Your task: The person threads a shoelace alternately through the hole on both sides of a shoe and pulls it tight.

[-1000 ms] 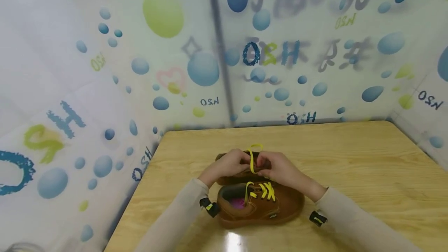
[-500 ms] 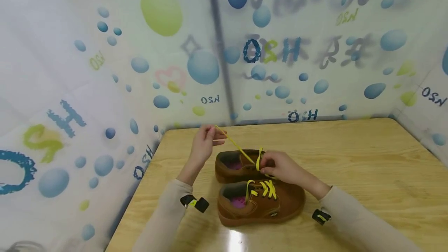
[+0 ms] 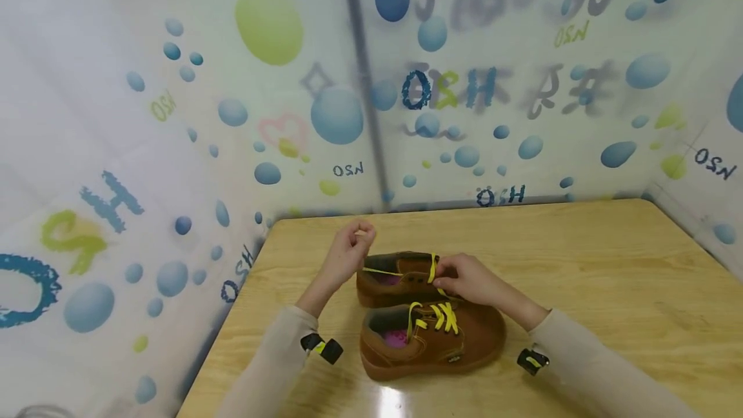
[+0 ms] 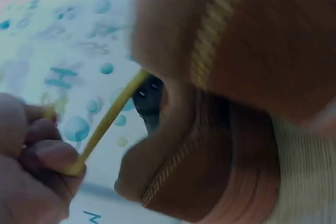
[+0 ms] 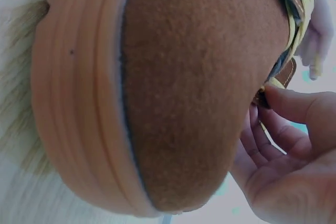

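Observation:
Two brown shoes with yellow laces lie side by side in the head view, the near shoe [image 3: 435,347] in front of the far shoe [image 3: 383,292]. My left hand [image 3: 348,250], raised over the heel of the far shoe, pinches the yellow shoelace [image 4: 113,114]; in the left wrist view it runs taut from the curled fingers to the shoe's opening. At the lacing of the far shoe, my right hand [image 3: 473,282] pinches the shoe's edge between thumb and fingers, close beside a strand of lace. The far shoe's toe is hidden behind this hand.
The shoes stand on a light wooden table [image 3: 580,263]. White walls with blue and green bubble prints [image 3: 336,115] enclose its back and sides. The near shoe has crossed laces [image 3: 445,316] and a loose lace loop at its opening.
My left hand went from the lacing up and left, drawing the lace out, then came down slightly over the heel. My right hand stays at the far shoe's lacing.

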Motion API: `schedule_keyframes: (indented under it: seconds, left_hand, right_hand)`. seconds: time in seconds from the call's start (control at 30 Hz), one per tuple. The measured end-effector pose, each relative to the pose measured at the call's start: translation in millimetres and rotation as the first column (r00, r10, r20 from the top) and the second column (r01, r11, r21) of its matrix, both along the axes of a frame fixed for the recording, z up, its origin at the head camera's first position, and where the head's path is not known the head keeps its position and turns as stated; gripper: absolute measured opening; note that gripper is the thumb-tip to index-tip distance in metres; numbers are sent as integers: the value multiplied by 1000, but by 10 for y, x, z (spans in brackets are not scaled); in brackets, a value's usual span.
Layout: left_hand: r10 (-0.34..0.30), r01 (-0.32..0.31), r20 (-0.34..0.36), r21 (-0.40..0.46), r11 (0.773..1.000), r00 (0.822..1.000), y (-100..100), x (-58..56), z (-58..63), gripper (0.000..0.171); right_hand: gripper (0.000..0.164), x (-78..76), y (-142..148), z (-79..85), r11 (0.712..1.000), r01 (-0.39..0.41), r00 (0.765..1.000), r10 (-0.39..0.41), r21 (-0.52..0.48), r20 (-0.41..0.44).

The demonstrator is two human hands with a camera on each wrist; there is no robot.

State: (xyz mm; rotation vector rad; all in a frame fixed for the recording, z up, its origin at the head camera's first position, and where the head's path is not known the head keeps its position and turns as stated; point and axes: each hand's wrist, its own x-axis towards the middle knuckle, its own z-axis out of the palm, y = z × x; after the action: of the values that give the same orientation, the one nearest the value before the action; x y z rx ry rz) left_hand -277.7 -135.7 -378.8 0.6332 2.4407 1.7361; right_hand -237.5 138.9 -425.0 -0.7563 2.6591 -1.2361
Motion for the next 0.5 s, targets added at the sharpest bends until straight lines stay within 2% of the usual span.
schedule_keyframes:
  seconds: [0.03,0.07,0.13,0.17,0.2,0.23,0.27,0.3,0.37,0.43,0.5]
  left_hand:
    - [-25,16,-51,-168,986,998,29,13,-36,22]
    - [-57,20,-103,-329,944,993,60,26,-58,23]
    - [-162,30,-176,-583,812,971,114,51,-60,23]
    - [-225,47,-189,-657,752,956,131,59,-53,22]
    - [-276,60,-194,-709,702,941,143,65,-45,21]
    - [-317,71,-195,-744,664,928,149,67,-38,20]
    - [-346,86,-187,-763,641,919,152,70,-31,19]
    - [-364,100,-180,-768,633,914,147,70,-31,19]
    - [-377,86,-216,-762,642,901,126,65,-40,18]
    - [-335,-18,-318,-749,662,887,94,64,-21,16]
    - [-261,-144,-428,-711,688,865,42,66,20,13]
  right_hand:
    - [10,1,12,-5,1000,-4,1000,4,-5,20]
    - [10,-1,22,-9,1000,-6,999,6,-12,40]
    - [11,-7,34,-6,1000,7,997,-5,-24,74]
    - [11,-13,33,-6,999,25,995,-22,-30,99]
    - [11,-17,30,-2,999,42,992,-38,-33,117]
    - [11,-20,27,0,998,60,990,-55,-35,133]
    - [11,-24,24,2,996,78,986,-71,-38,152]
    - [11,-25,19,6,994,97,981,-89,-39,174]
    - [12,-28,12,14,991,122,969,-109,-46,223]
    - [14,-37,6,25,990,136,959,-122,-38,255]
    - [16,-56,-1,35,989,145,950,-132,-24,284]
